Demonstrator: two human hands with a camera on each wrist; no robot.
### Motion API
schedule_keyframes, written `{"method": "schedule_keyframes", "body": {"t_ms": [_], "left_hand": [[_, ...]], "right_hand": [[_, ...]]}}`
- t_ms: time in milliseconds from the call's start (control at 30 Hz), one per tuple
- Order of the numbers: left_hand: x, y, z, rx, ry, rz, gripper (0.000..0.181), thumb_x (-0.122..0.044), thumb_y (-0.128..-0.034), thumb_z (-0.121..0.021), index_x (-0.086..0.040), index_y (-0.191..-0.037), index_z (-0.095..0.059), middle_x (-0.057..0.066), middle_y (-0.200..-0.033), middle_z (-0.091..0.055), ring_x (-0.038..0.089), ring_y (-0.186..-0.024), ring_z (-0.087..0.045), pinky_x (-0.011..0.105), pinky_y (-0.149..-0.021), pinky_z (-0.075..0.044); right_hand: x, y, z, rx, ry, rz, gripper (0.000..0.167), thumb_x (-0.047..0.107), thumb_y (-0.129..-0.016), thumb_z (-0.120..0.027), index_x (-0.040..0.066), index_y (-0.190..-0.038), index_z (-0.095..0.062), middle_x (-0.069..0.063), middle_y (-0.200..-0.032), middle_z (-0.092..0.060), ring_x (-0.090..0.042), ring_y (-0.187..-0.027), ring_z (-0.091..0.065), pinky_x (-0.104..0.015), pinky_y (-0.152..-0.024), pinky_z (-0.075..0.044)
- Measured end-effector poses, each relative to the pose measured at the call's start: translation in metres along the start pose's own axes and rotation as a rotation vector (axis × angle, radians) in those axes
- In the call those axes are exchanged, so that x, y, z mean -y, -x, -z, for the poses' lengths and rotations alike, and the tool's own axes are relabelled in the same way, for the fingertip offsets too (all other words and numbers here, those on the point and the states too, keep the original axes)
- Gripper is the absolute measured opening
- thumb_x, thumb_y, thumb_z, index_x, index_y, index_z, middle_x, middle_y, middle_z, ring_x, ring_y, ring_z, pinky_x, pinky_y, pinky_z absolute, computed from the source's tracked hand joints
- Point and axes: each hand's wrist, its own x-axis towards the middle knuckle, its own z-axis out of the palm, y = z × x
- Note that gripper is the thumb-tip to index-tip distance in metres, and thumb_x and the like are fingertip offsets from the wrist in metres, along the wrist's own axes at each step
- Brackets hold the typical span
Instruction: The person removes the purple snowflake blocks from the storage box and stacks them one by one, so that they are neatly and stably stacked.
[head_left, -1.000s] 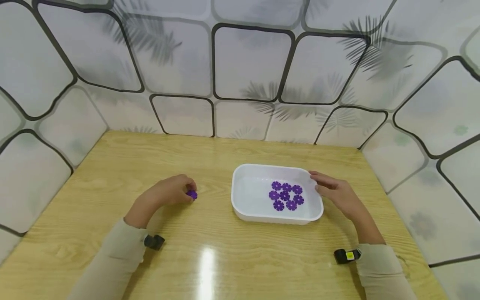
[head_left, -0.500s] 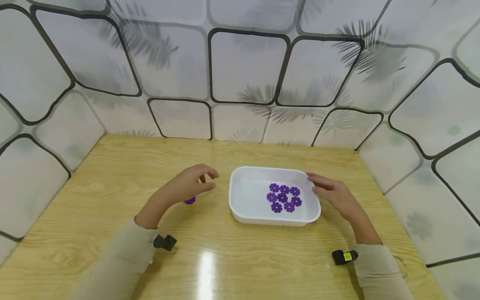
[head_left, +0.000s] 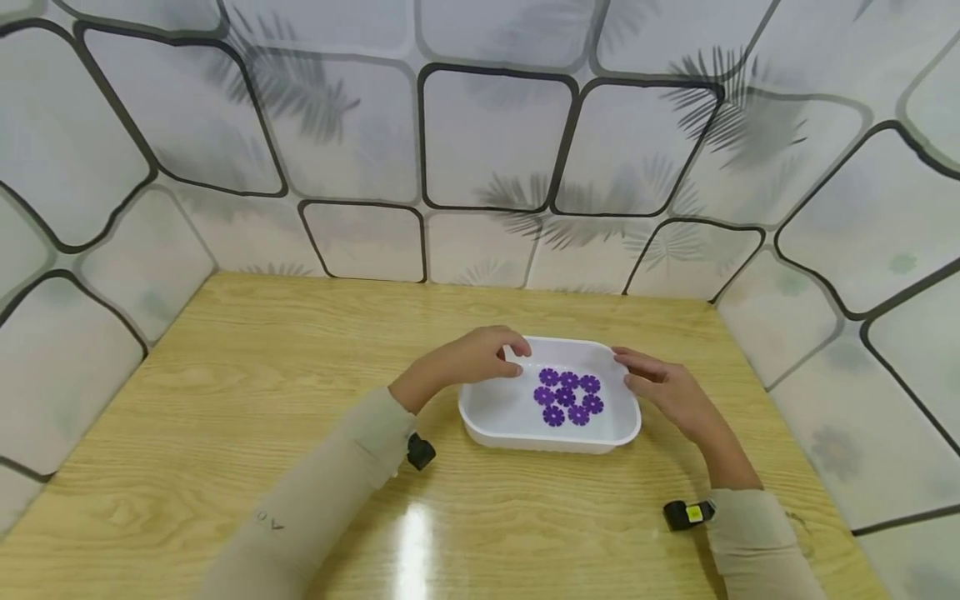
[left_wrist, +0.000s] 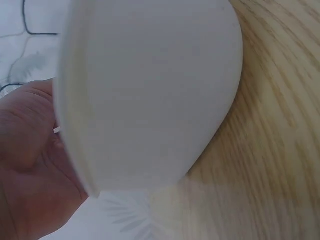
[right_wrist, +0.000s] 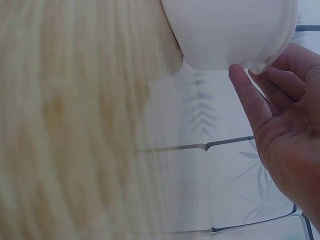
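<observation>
A white rectangular tray (head_left: 498, 439) stands on the table, with several purple flower-shaped pieces (head_left: 566, 397) lying flat in its right half. My left hand (head_left: 476, 357) hovers over the tray's left part, thumb and index finger apart, nothing visible between them. In the left wrist view the tray's outer side (left_wrist: 150, 100) hides the fingertips of this hand (left_wrist: 37, 160). My right hand (head_left: 675, 396) rests its extended fingers on the tray's right rim and corner. The right wrist view shows a fingertip of that hand (right_wrist: 292, 115) touching the outer wall of the tray (right_wrist: 230, 35).
The wood-grain table (head_left: 300, 333) extends around the tray. Patterned wall covering (head_left: 495, 133) rises behind it and at both sides. My left forearm (head_left: 330, 492) crosses the table left of the tray and hides the wood beneath it.
My left hand let go of a purple piece left of the tray, then moved right, over the tray. That loose piece is now out of sight. My right hand has stayed at the rim.
</observation>
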Motion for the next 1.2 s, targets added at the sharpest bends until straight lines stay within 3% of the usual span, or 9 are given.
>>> {"method": "schedule_keyframes", "body": {"t_ms": [233, 467, 633, 767, 1200], "left_hand": [[-0.003, -0.024, -0.016, 0.083, -0.112, 0.032, 0.039, -0.021, -0.0934, -0.072, -0.012, -0.130, -0.065, 0.003, -0.128, -0.064, 0.018, -0.113, -0.061, 0.030, -0.095, -0.050], [-0.009, -0.040, -0.037, 0.147, -0.244, -0.021, 0.034, -0.015, -0.0883, -0.076, -0.013, -0.122, -0.071, 0.002, -0.122, -0.067, 0.015, -0.114, -0.060, 0.026, -0.102, -0.047], [-0.010, -0.041, -0.045, 0.162, -0.295, -0.003, 0.034, -0.016, -0.0881, -0.076, -0.017, -0.122, -0.071, -0.001, -0.120, -0.066, 0.012, -0.112, -0.059, 0.025, -0.102, -0.047], [-0.010, -0.042, -0.047, 0.163, -0.278, 0.009, 0.036, -0.015, -0.0877, -0.077, -0.017, -0.123, -0.070, -0.001, -0.118, -0.066, 0.011, -0.109, -0.059, 0.024, -0.100, -0.048], [-0.013, -0.041, -0.047, 0.193, -0.289, 0.036, 0.034, -0.019, -0.0894, -0.075, -0.018, -0.124, -0.071, -0.005, -0.110, -0.069, 0.007, -0.100, -0.062, 0.021, -0.092, -0.050]], "right_hand": [[-0.001, 0.000, 0.000, -0.004, 0.002, 0.009, 0.045, 0.031, -0.102, -0.061, 0.010, -0.142, -0.058, -0.006, -0.156, -0.046, -0.033, -0.147, -0.037, -0.005, -0.098, -0.037], [-0.002, 0.000, 0.001, -0.003, -0.006, -0.002, 0.046, 0.031, -0.102, -0.061, 0.010, -0.142, -0.058, -0.006, -0.157, -0.045, -0.033, -0.147, -0.037, -0.005, -0.098, -0.038], [-0.002, -0.001, 0.000, 0.000, -0.011, -0.006, 0.046, 0.031, -0.102, -0.061, 0.010, -0.142, -0.058, -0.006, -0.157, -0.045, -0.033, -0.147, -0.036, -0.006, -0.099, -0.038], [-0.002, -0.001, 0.000, 0.000, -0.007, -0.008, 0.046, 0.032, -0.102, -0.061, 0.011, -0.142, -0.059, -0.005, -0.157, -0.045, -0.032, -0.148, -0.036, -0.006, -0.098, -0.038], [-0.001, -0.001, 0.000, 0.004, -0.013, -0.007, 0.045, 0.031, -0.102, -0.061, 0.010, -0.142, -0.059, -0.005, -0.158, -0.044, -0.032, -0.149, -0.034, -0.004, -0.098, -0.037]]}}
